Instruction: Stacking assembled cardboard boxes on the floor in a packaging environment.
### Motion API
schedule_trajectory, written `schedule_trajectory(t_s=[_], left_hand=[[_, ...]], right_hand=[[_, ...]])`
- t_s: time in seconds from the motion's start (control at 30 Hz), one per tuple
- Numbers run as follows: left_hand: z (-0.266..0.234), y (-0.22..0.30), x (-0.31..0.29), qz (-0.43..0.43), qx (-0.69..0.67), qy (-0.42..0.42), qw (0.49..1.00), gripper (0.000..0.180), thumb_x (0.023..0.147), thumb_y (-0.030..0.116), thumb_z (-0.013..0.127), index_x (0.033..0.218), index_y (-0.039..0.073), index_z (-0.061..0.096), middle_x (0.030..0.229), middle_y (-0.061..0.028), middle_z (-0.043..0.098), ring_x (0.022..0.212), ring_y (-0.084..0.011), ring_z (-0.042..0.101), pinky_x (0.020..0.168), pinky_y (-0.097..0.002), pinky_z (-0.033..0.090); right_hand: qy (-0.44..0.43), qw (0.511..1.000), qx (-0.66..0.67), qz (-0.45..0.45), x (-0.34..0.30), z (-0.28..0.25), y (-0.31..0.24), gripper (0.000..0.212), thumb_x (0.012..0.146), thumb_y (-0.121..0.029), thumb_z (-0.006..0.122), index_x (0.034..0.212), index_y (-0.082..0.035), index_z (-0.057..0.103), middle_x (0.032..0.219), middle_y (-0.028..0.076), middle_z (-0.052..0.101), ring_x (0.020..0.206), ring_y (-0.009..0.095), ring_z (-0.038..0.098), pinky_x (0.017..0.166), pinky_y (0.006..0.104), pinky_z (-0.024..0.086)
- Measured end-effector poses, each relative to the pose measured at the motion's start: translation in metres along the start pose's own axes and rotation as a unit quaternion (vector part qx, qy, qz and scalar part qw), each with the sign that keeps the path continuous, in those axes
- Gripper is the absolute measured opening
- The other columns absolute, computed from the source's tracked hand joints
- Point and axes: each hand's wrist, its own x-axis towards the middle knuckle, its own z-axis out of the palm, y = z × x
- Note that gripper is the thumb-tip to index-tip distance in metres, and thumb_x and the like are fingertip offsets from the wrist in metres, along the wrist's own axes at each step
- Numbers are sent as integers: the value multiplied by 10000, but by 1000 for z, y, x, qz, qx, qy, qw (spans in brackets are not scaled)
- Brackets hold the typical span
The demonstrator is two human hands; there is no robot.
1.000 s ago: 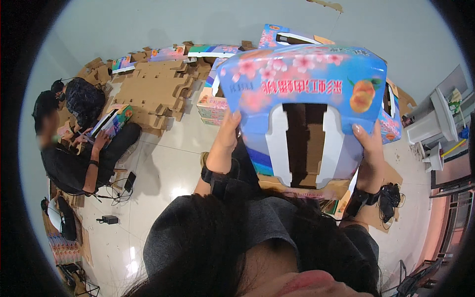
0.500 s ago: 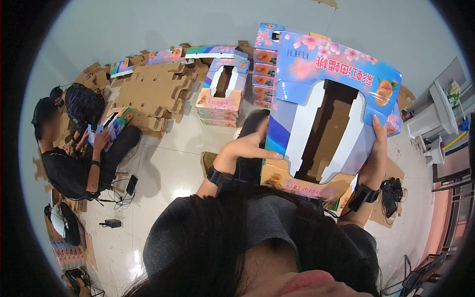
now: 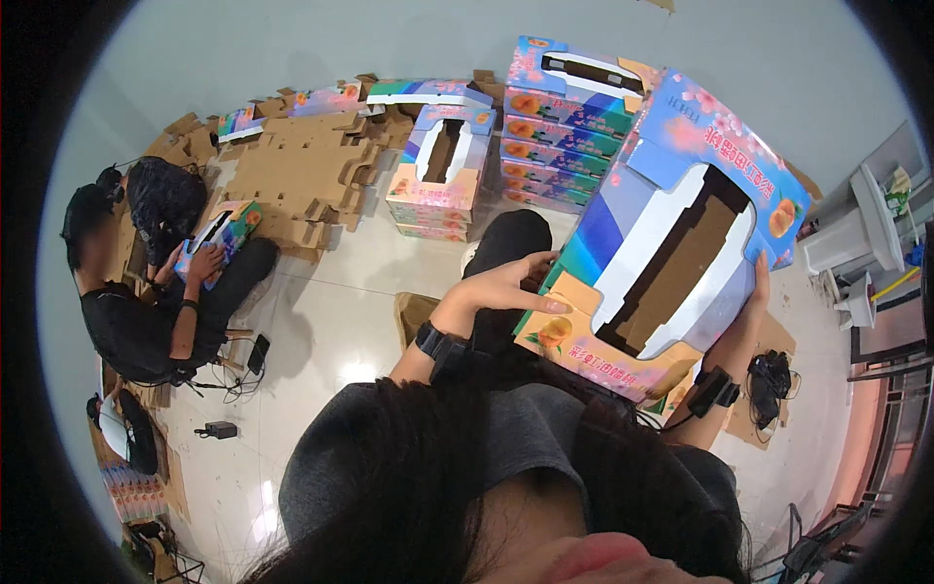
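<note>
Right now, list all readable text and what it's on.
Held peach-print carton, blue panel: large red characters, wording withheld; smaller dark lettering.
Same carton, orange panel: red characters, wording withheld.
Tall carton stack: red printing, too small to read.
Short carton stack: red printing, too small.
Elsewhere: nothing legible.

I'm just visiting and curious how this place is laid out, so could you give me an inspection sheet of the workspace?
Surface: pale, shiny floor.
Job's things: a printed carton, tilted, its long opening facing up; a taller stack and a shorter stack of similar cartons beyond.
Clutter: flat cardboard sheets and a black adapter on the floor.
Hands: left hand on the carton's peach-coloured end, thumb on top; right hand on its right side.
Cables: thin black cables near a co-worker; a dark bundle at right, details unclear.
Surroundings: grey wall; white basin at right.
</note>
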Motion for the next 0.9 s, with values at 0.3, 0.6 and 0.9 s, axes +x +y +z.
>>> schedule_trajectory(t_s=[0.3,0.6,0.9], left_hand=[[18,7,10,-12,-121,64,991,788,702,310,777,1270,-76,391,1084,-116,550,983,-174,529,883,-282,405],[9,-2,10,-48,-22,20,998,996,714,381,755,1385,-53,161,1309,-187,375,1204,-242,399,989,-326,329],[6,3,2,-127,-93,-58,986,975,684,337,778,1367,-69,214,1290,-165,403,1218,-228,376,1015,-310,282]], right_hand=[[23,1000,2,0,2,-32,6,518,852,-427,546,1200,-47,490,1008,76,610,831,177,616,712,289,512],[42,999,4,3,3,-35,10,583,841,-468,537,1239,-49,457,1066,88,580,905,198,589,766,311,488],[120,992,-25,4,-23,-3,-1,613,827,-499,544,1255,-69,455,1123,85,565,968,199,564,836,310,453]])
